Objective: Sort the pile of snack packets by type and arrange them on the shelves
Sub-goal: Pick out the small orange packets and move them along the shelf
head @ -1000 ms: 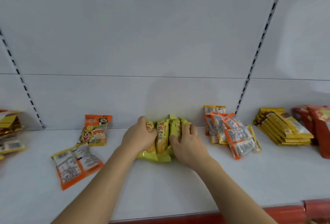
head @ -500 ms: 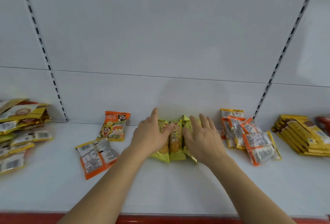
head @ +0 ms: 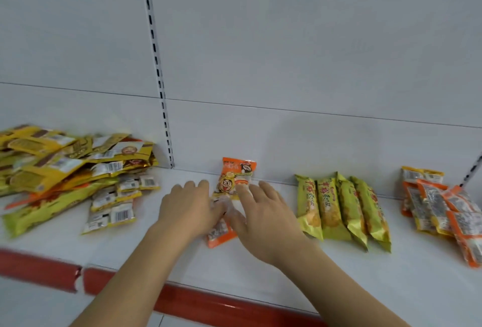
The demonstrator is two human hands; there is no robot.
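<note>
Head view, your hands over the orange packets at mid-shelf. Your left hand [head: 189,210] and right hand [head: 263,218] lie flat with fingers extended, gripping nothing; their fingertips rest on a face-down orange packet [head: 220,232] whose printed back and barcode side show between them. A second orange packet [head: 236,178], face up with a cartoon face, leans against the back wall of the shelf [head: 260,269] just behind the first.

Risk: these wrappers look glossy and slick, so a flat push would probably slide the lower packet toward the red front edge [head: 208,303] rather than square it; pressing unevenly could rotate it out of line with its partner.

Toward the right end stands a neat row of green packets [head: 344,209], and beyond it more orange packets [head: 440,212], overlapped. At the left end lies the unsorted pile [head: 65,167], mostly yellow, with small barcode-backed packets [head: 114,206] spilling from it. Much sorting appears to remain.
</note>
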